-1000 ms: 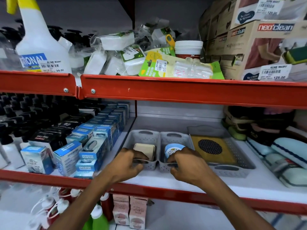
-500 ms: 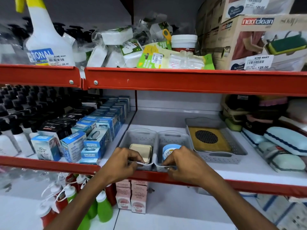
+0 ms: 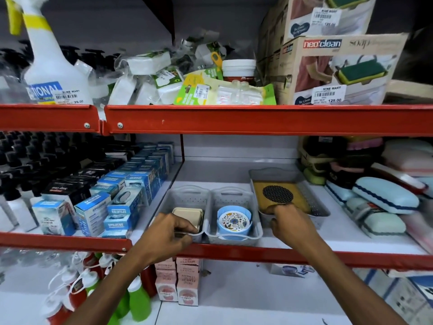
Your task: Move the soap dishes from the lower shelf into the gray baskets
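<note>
- Centrally, on the white middle shelf [image 3: 234, 171] behind its red front rail [image 3: 257, 253], two small gray baskets stand side by side with walls touching, long axes running front to back, near ends at the shelf edge
- Left gray basket [image 3: 187, 195]: holds a stack of beige square soap dishes [image 3: 187, 215] leaning up against its near-left side, broad face tilted toward the camera
- Right gray basket [image 3: 234, 198]: holds a round light-blue soap dish [image 3: 234, 222] with a floral-patterned top, tilted so the patterned face looks up and toward the viewer
- Left hand [image 3: 171, 233]: fingers curled closed around the near rim of the left gray basket, thumb on top of the rim
- Right hand [image 3: 288, 224]: loosely curled at the near-left corner of the wider gray tray [image 3: 316, 202], fingertips at its rim; whether it truly clamps the rim cannot be told
- Wider gray tray: sits just right of the two baskets, angled slightly, long axis front to back; a yellow rectangular soap dish [image 3: 297, 195] with a black perforated disc [image 3: 277, 194] lies flat in it
- Flanking stock: blue boxes [image 3: 117, 207] to the left, pale blue oval cases [image 3: 384, 195] to the right
</note>
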Demonstrator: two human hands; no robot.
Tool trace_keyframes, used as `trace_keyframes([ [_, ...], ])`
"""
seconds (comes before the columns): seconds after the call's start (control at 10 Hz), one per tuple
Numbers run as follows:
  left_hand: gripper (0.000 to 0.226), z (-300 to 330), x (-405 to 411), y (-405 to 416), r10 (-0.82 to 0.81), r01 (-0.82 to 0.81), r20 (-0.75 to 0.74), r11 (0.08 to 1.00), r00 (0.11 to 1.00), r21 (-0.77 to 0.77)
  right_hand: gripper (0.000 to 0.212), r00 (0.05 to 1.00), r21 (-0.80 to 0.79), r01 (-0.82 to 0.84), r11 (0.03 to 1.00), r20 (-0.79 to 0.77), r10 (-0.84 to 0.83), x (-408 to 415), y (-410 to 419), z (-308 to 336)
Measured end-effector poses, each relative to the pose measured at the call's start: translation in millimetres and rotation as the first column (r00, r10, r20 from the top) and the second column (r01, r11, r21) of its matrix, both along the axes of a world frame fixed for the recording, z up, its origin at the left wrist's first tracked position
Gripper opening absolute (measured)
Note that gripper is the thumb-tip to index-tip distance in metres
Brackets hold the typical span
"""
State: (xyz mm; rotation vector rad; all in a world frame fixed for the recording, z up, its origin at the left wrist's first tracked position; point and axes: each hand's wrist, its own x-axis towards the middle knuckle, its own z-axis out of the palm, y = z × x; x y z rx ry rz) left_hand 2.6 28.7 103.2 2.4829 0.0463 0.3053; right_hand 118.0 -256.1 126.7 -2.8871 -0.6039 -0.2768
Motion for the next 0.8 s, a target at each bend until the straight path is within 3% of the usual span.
trace_keyframes([
  [0.2,0.023,1.9,0.5,-4.4,0.013,-0.013,-0.008,1.0,1.0,0.015,0.03,0.998,-0.003,-0.056,0.998,-0.023,0.056,-2.5,-11.0,-1.9],
  [0.4,0.021,3.6,0.1,-6.0,0.022,-0.022,-0.012,1.0,1.0,0.02,0.017,0.978,-0.005,-0.157,0.988,-0.141,0.155,-18.6,-21.1,6.7],
  [0.7,0.026,7.8,-3.8,-7.6,0.011,-0.01,-0.02,0.999,1.0,0.052,0.026,0.96,0.015,-0.239,0.971,-0.147,0.238,-17.3,-24.8,-0.6],
  [0.8,0.04,17.8,-6.7,-17.1,-0.018,-0.006,0.155,0.988,0.988,0.153,0.024,0.966,0.064,-0.256,0.965,-0.032,0.258,-19.4,-26.8,8.2],
])
